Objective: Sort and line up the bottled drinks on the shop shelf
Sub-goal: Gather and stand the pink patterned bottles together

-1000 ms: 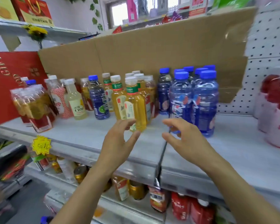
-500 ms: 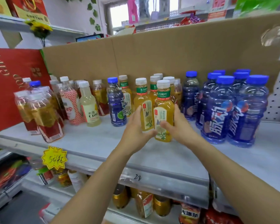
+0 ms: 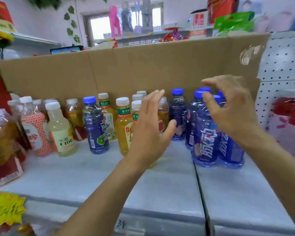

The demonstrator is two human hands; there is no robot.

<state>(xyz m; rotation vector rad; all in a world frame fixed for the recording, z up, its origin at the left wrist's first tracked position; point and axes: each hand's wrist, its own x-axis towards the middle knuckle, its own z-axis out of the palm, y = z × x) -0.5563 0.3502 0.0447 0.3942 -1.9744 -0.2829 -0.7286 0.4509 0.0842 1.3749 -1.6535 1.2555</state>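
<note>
Bottled drinks stand in rows on a grey shop shelf (image 3: 160,184). Yellow tea bottles (image 3: 124,126) with white caps and green labels stand in the middle. My left hand (image 3: 150,132) is open, raised in front of them and hiding one of the front yellow bottles; it holds nothing. To the right stands a group of blue bottles (image 3: 206,142) with blue caps. My right hand (image 3: 232,109) hovers above and in front of that group, fingers spread and loosely bent, holding nothing. One more blue bottle (image 3: 94,126) stands left of the yellow ones.
A pale C100 bottle (image 3: 61,132) and a red-patterned bottle (image 3: 36,130) stand at the left, with shrink-wrapped amber bottles (image 3: 5,143) at the far left. Brown cardboard (image 3: 143,68) backs the shelf. Red bottles (image 3: 289,123) stand at the far right before a pegboard. A yellow price tag (image 3: 6,208) hangs at the shelf edge.
Both hands have let go of the front yellow bottle they held between them. They have lifted; the right hand has moved right, over the blue bottles.
</note>
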